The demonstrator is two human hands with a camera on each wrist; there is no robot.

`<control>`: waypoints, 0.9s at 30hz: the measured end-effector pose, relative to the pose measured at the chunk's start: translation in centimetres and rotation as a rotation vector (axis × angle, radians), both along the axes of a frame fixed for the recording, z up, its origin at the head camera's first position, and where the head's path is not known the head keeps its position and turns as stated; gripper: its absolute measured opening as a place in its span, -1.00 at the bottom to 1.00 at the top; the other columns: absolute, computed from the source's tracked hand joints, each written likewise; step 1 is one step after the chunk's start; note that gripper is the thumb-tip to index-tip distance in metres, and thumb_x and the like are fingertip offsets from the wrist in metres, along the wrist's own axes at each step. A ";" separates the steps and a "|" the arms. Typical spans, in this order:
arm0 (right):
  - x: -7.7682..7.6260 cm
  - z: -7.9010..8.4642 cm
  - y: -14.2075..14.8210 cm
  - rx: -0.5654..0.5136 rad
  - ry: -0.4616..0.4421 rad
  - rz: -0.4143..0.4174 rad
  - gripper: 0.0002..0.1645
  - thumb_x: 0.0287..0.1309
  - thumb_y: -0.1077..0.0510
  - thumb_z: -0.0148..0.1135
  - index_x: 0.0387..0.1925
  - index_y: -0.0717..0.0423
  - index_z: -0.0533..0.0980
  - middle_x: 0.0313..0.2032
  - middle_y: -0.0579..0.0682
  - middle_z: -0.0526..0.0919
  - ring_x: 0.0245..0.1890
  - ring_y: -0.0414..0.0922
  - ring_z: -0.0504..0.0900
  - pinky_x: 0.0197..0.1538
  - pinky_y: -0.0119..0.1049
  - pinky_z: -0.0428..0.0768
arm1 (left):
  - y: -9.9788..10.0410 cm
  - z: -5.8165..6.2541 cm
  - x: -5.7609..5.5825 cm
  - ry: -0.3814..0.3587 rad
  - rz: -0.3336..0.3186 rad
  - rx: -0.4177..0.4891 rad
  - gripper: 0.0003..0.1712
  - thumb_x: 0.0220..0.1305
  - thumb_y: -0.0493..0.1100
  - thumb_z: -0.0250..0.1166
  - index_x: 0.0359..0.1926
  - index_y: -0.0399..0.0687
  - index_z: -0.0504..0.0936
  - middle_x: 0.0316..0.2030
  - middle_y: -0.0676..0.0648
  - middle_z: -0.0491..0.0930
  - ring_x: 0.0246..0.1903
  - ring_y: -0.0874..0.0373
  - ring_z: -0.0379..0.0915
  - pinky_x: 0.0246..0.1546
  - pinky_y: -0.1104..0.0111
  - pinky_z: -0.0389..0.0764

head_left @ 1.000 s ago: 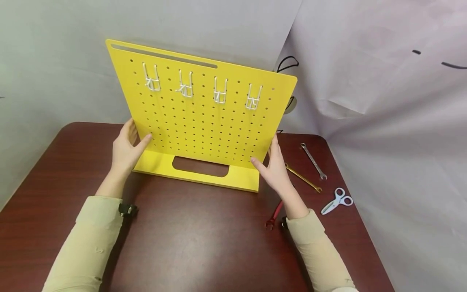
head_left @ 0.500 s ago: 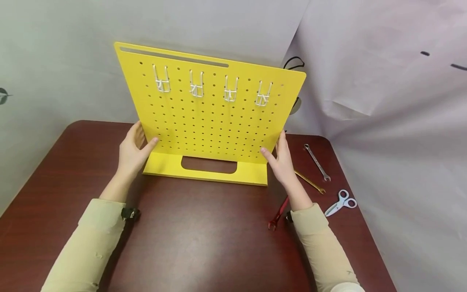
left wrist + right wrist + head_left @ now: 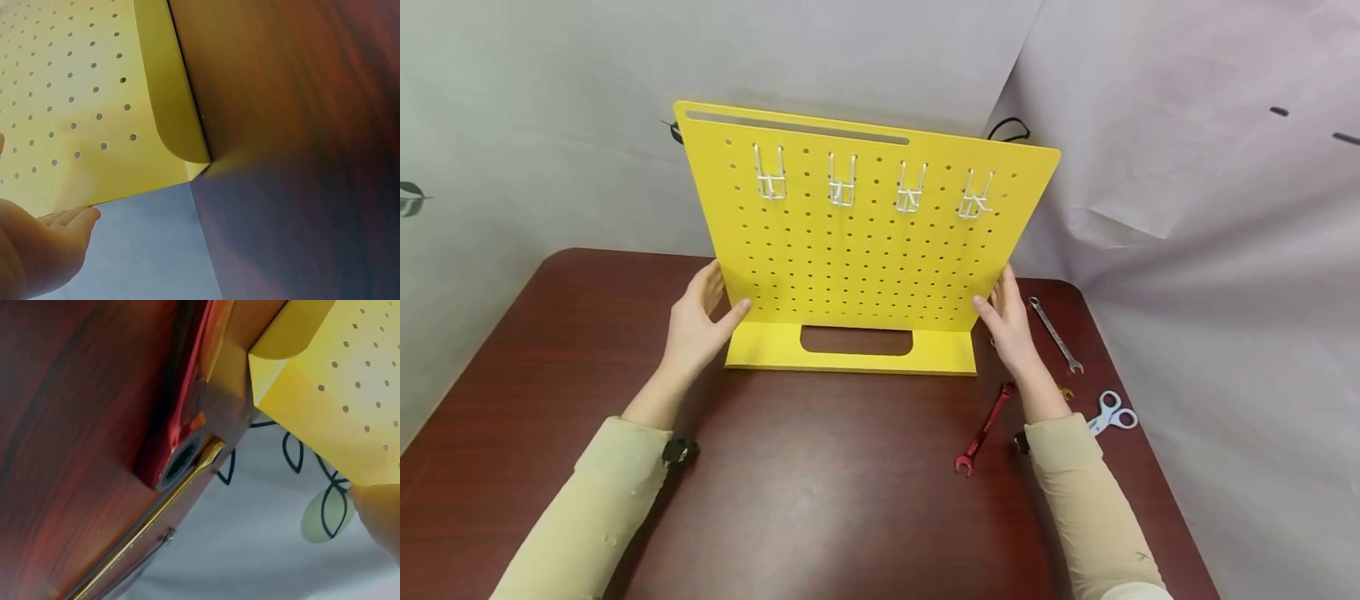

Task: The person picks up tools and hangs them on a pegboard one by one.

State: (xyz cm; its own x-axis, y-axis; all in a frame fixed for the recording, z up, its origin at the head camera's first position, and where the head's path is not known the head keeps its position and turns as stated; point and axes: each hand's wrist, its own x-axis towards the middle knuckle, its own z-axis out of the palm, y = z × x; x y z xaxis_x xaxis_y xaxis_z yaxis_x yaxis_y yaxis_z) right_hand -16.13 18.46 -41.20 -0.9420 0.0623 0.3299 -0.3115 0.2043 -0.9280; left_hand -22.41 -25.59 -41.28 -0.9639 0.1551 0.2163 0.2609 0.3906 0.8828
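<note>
A yellow pegboard (image 3: 865, 287) stands on its own base on the table, leaning slightly back. Several white wire hooks (image 3: 841, 193) hang in a row near its top. My left hand (image 3: 695, 327) holds its left edge low down, thumb in front and fingers behind. On the opposite edge my right hand (image 3: 1009, 327) grips it the same way. In the left wrist view the left hand (image 3: 47, 253) lies along the edge of the perforated panel (image 3: 106, 169). A finger of the right hand (image 3: 381, 515) touches the pegboard (image 3: 331, 419) in the right wrist view.
A red wrench (image 3: 983, 432) lies on the dark wooden table (image 3: 820, 500), left of my right forearm. Further right are a silver wrench (image 3: 1057, 337), a mostly hidden gold wrench (image 3: 1066, 392) and white scissors (image 3: 1111, 414). A pale cloth (image 3: 850, 50) hangs behind the table.
Both hands have shifted the pegboard to the right along the table and turned it, so its base lies straighter across. The gold wrench is now mostly covered by the right arm.
</note>
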 end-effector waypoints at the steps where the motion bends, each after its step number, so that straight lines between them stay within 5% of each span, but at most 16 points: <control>1: 0.0 0.0 0.1 -0.018 -0.005 -0.003 0.03 0.38 0.25 0.07 0.71 0.16 -0.20 0.71 0.13 -0.07 0.73 0.02 -0.07 0.73 0.03 -0.14 | 0.0 -0.1 0.0 0.003 -0.005 -0.005 -0.07 0.41 -0.22 0.36 0.64 -0.31 0.11 0.60 -0.34 0.22 0.59 -0.26 0.18 0.55 -0.11 0.24; 11: 0.0 -0.1 -0.3 -0.084 -0.026 -0.057 -0.02 0.40 0.28 -0.01 0.70 0.22 -0.19 0.71 0.19 -0.09 0.73 0.07 -0.09 0.73 0.01 -0.16 | -1.7 0.8 -0.7 0.008 -0.047 -0.153 -0.11 0.43 -0.10 0.38 0.62 -0.26 0.20 0.53 -0.37 0.34 0.53 -0.33 0.29 0.50 -0.17 0.33; 19: -0.1 -0.2 -0.6 -0.095 -0.023 -0.067 -0.01 0.37 0.22 0.02 0.71 0.20 -0.15 0.70 0.18 -0.04 0.73 0.05 -0.06 0.74 -0.01 -0.16 | -4.9 3.6 -2.3 0.113 -0.060 -0.369 -0.22 0.43 0.02 0.37 0.53 -0.19 0.38 0.44 -0.32 0.50 0.45 -0.35 0.39 0.43 -0.26 0.34; 27: 0.0 -0.2 -0.6 -0.099 -0.026 -0.071 -0.01 0.37 0.18 0.04 0.71 0.19 -0.13 0.70 0.18 -0.02 0.72 0.06 -0.05 0.74 -0.02 -0.16 | -6.3 7.3 -3.8 0.264 -0.038 -0.404 -0.22 0.37 -0.07 0.43 0.52 -0.16 0.42 0.43 -0.32 0.51 0.44 -0.34 0.40 0.43 -0.24 0.35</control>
State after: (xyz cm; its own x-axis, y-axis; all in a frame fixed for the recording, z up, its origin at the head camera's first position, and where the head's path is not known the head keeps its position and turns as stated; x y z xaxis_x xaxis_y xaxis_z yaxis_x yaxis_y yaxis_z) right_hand -16.18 17.90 -41.37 -0.9424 0.1597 0.2940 -0.2747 0.1322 -0.9524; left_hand -26.19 -31.89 -34.02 -0.8762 0.3112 0.3681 0.4765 0.6743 0.5641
